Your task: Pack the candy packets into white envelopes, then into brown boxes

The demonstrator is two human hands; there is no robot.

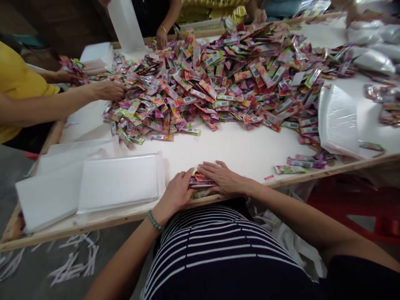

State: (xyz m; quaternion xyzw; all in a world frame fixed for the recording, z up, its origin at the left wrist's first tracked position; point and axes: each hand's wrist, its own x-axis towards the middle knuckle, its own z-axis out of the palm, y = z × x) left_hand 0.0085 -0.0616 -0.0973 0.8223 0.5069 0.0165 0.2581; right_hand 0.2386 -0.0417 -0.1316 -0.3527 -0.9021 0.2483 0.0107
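Observation:
A small stack of colourful stick packets (pixel 201 180) lies at the near edge of the table, between my two hands. My left hand (pixel 178 189), with a beaded bracelet at the wrist, closes on the stack's left end. From the other side my right hand (pixel 223 179) presses on the stack's right end, its fingers reaching along the far side. Part of the stack is hidden under the fingers. Just left of my left hand is a pile of white plastic-wrapped sheets or bags (pixel 120 182). Beyond my hands spreads a large heap of the same kind of packets (pixel 200 89).
A wooden rim (pixel 103 221) edges the white table. A few loose packets (pixel 290 169) and a clear plastic bag stack (pixel 339 121) lie to the right. Co-workers' hands (pixel 109 90) reach into the heap from the left and far side. A red stool (pixel 353 204) stands at right.

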